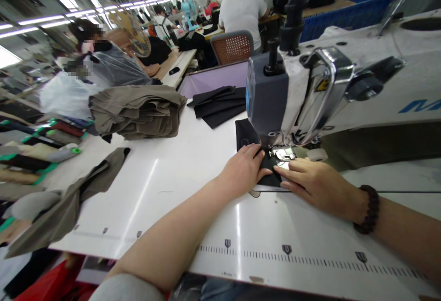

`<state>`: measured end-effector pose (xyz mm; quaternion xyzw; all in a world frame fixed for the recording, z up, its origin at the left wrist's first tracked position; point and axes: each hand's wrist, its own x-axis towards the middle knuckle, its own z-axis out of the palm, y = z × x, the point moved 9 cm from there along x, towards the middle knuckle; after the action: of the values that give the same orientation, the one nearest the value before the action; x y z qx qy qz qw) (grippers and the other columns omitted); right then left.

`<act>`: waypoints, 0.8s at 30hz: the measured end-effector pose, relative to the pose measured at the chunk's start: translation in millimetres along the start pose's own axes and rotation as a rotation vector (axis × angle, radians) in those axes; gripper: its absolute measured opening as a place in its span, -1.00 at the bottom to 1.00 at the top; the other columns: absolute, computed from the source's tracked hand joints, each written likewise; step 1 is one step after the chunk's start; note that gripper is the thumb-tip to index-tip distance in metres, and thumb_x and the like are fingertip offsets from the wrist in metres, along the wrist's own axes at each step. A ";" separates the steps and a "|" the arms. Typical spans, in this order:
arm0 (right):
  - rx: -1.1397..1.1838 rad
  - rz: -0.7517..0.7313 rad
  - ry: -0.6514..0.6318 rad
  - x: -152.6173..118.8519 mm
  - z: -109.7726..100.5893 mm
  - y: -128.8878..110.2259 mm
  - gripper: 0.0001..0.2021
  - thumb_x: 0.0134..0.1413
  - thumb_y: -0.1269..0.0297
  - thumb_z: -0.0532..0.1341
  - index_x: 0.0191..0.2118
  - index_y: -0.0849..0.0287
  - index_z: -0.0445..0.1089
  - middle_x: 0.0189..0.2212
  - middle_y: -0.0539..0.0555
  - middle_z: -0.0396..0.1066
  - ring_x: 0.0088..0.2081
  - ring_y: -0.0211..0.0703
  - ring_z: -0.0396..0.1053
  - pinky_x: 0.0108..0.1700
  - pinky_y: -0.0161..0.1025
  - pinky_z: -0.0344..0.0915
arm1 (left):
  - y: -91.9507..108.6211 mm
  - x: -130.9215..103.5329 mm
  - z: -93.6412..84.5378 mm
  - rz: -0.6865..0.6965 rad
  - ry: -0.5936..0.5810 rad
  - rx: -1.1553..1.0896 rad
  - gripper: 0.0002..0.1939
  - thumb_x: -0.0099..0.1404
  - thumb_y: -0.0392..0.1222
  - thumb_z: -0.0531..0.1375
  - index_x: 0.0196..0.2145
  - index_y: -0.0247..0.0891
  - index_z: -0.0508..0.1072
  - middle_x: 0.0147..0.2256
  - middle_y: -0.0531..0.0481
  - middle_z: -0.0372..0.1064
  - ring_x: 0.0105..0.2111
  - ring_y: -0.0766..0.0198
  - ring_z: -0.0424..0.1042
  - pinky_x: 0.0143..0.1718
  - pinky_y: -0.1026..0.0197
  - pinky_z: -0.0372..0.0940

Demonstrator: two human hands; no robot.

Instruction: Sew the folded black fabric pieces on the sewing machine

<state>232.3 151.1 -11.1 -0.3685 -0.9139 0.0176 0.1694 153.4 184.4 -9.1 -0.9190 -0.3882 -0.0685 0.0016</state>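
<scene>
A dark piece of fabric lies on the white table under the head of a sewing machine. My left hand rests flat on this fabric, left of the lit needle area, fingers stretched forward. On the other side, my right hand has its fingertips on the fabric's right edge beside the metal needle plate. Its fingers are extended, and a dark braided bracelet circles the wrist. The needle tip is too small to make out.
A thick stack of brown-grey fabric pieces sits at the left, with folded black pieces behind the machine head. One long grey-brown piece hangs over the table's left edge. Thread cones stand far left. Other people work beyond.
</scene>
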 end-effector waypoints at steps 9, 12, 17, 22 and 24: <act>0.005 0.023 -0.013 1.0 0.4 0.0 -0.73 0.16 0.29 0.03 -0.11 0.25 0.37 -0.42 0.10 0.38 -0.36 -0.18 0.32 -0.34 -0.24 0.23 | -0.4 0.2 -2.7 0.014 0.026 -0.005 -0.51 0.27 0.01 0.07 -0.08 -0.52 0.33 -0.05 -0.28 0.27 -0.02 0.05 0.25 0.05 0.09 0.17; -0.012 0.023 -0.016 1.7 1.0 -0.2 -0.74 0.15 0.29 0.04 -0.12 0.24 0.37 -0.42 0.09 0.38 -0.37 -0.18 0.32 -0.34 -0.25 0.23 | -0.3 1.5 -2.2 0.015 0.020 -0.008 -0.51 0.27 0.01 0.07 -0.08 -0.53 0.34 -0.05 -0.29 0.27 -0.02 0.05 0.25 0.05 0.09 0.16; 0.000 0.031 -0.001 2.6 -0.6 1.2 -0.74 0.15 0.29 0.04 -0.12 0.28 0.36 -0.39 0.12 0.39 -0.36 -0.16 0.33 -0.33 -0.23 0.23 | -3.4 4.0 -0.1 0.025 0.021 0.007 -0.53 0.27 -0.01 0.08 -0.09 -0.54 0.34 -0.07 -0.29 0.28 -0.02 0.03 0.24 0.03 0.08 0.18; 0.071 -0.070 -0.005 0.3 -5.8 -10.0 -0.72 0.19 0.25 -0.01 -0.20 0.24 0.41 -0.51 0.05 0.32 -0.44 -0.21 0.26 -0.39 -0.25 0.15 | 14.1 -5.7 -3.1 0.191 -0.031 -0.088 -0.77 0.31 -0.18 0.06 -0.24 -0.38 0.44 -0.19 -0.10 0.37 -0.20 0.19 0.34 -0.15 0.20 0.30; 0.089 -0.120 0.012 -1.1 -9.4 -16.1 -0.70 0.20 0.24 -0.02 -0.26 0.23 0.42 -0.54 0.04 0.29 -0.46 -0.23 0.22 -0.40 -0.25 0.12 | 24.6 -11.8 -5.3 0.275 -0.071 -0.133 -0.76 0.33 -0.24 0.02 -0.31 -0.35 0.46 -0.25 -0.05 0.39 -0.26 0.25 0.34 -0.22 0.25 0.30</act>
<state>225.3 137.8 -0.1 -0.3053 -0.9316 0.0458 0.1919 162.2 158.5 -4.2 -0.9635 -0.2529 -0.0607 -0.0638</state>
